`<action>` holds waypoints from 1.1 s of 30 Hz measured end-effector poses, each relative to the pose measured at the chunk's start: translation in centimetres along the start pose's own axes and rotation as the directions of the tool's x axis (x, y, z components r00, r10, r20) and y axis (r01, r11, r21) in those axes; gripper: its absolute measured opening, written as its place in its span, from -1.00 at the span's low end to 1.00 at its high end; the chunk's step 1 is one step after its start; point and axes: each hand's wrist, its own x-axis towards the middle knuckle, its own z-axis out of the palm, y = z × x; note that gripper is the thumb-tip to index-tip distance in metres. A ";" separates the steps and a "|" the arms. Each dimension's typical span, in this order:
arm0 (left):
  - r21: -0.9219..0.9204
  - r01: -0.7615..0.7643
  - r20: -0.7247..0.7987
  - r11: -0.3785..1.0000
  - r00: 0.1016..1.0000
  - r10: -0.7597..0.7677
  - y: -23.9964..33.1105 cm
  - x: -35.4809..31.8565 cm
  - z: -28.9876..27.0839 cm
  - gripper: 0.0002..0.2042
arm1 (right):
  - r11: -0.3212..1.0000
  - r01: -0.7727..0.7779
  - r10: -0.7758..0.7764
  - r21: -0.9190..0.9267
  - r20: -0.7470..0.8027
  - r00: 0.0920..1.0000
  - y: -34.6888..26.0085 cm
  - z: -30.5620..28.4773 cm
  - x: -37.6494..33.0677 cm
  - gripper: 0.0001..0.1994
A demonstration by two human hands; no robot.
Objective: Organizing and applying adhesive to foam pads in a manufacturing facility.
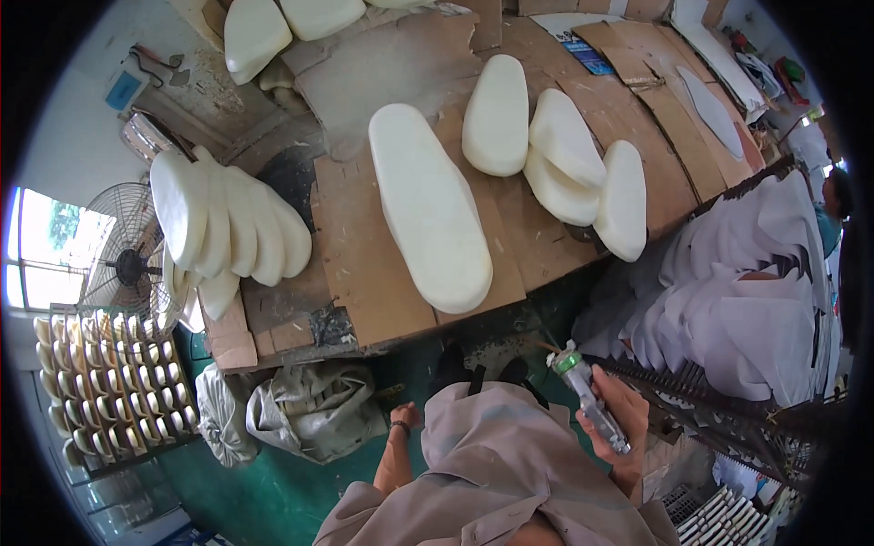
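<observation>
Gripped in the right hand (619, 411), with fingers closed around the body: a grey handheld tool (582, 386) with a green collar, head tilted up toward the front edge of the worktop (282, 305). Lowered beside the greyish-brown clothing (492, 432), with fingers seemingly curled and a dark band at the wrist: the left hand (407, 416); too small to tell whether open or holding anything. Lying lengthwise on the cardboard (382, 314) that covers the worktop, ahead of both hands and touched by neither: a long cream pad (430, 209), rounded at both ends. To its right, a separate cream pad (496, 116), then an overlapping pair (562, 187) and a narrower pad (623, 202) at the worktop edge. At the left end, a fanned stack of cream pads (232, 223), near a black wire fan (127, 266). Below the left side, pale sacks (314, 414) on the green floor (273, 496), close to a rack of cream pieces (114, 391). To the right, hanging whitish sheets (728, 291).
</observation>
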 end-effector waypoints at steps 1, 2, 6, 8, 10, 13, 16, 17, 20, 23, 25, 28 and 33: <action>-0.204 0.116 -0.034 0.972 0.992 -0.125 -2.3 0.5 -0.6 -0.90 | 1.000 -0.001 0.001 0.016 -0.006 1.000 0.4 -0.6 -0.9 -0.50; -0.408 0.216 -0.041 0.887 0.966 -0.254 -3.9 0.5 -1.1 -0.88 | 0.999 0.022 -0.021 0.045 -0.031 0.999 0.8 -1.0 -1.7 -0.49; -0.162 0.099 -0.090 0.982 0.989 -0.115 -5.7 -1.7 -0.3 -0.86 | 0.992 0.079 -0.084 0.103 0.044 0.996 1.4 -2.9 -4.0 -0.48; 0.013 0.005 -0.043 1.000 0.999 -0.005 -3.0 -3.9 1.5 -0.85 | 0.970 -0.004 -0.015 0.243 0.079 0.997 2.6 -3.0 -6.4 -0.48; -0.163 0.017 -0.068 0.986 0.997 -0.028 -1.3 -4.9 2.8 -0.78 | 0.997 -0.038 0.043 0.070 -0.056 0.997 2.9 -3.4 -7.5 -0.48; -0.082 -0.025 0.010 0.996 1.000 0.026 1.2 -6.1 4.0 -0.74 | 0.995 0.038 -0.039 0.087 0.009 0.999 3.1 -4.7 -8.2 -0.49; -0.088 -0.081 0.020 0.993 0.996 0.083 2.3 -6.9 5.0 -0.71 | 0.996 0.019 -0.015 0.086 -0.039 0.999 3.5 -5.3 -9.7 -0.50; -0.077 -0.084 0.024 0.994 0.996 0.086 2.7 -7.4 5.5 -0.68 | 0.992 0.023 -0.027 0.126 0.036 0.999 3.6 -5.9 -9.9 -0.49; -0.071 -0.088 0.030 0.994 0.995 0.090 2.8 -8.9 6.6 -0.66 | 0.985 0.049 -0.065 0.166 0.097 0.993 3.9 -6.5 -10.6 -0.45; -0.077 -0.097 0.024 0.992 0.995 0.099 2.3 -9.8 7.2 -0.65 | 0.986 0.030 -0.050 0.161 0.117 0.992 4.8 -7.2 -11.8 -0.46; -0.102 -0.100 0.014 0.990 0.995 0.102 1.8 -10.4 7.6 -0.65 | 0.987 0.028 -0.047 0.161 0.111 0.993 5.0 -7.4 -12.3 -0.46; -0.143 -0.119 0.021 0.983 0.992 0.123 1.8 -10.6 8.1 -0.66 | 0.992 0.003 -0.010 0.126 0.060 0.998 4.9 -7.8 -13.0 -0.45; -0.211 -0.210 0.057 0.955 0.972 0.226 3.6 -9.7 9.0 -0.67 | 0.992 0.003 -0.026 0.129 0.177 0.984 4.9 -8.7 -13.5 -0.42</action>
